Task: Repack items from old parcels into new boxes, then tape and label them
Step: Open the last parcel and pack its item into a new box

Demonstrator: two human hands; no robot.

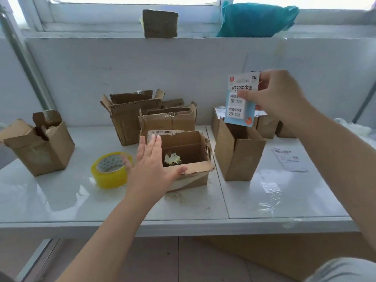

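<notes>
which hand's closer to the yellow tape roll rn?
Left. The left hand is open right beside the tape roll, just to its right by the torn box. The right hand is off to the right, holding a blue packet above an upright box.

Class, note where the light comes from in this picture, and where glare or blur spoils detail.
Head view: daylight from the blown-out window backlights the scene; glare streaks the glossy table; the pack in the right hand is slightly blurred.

Left hand (pixel 150 167) flat (fingers (pixel 151 145) straight), right hand (pixel 278 98) raised, pinching.
</notes>
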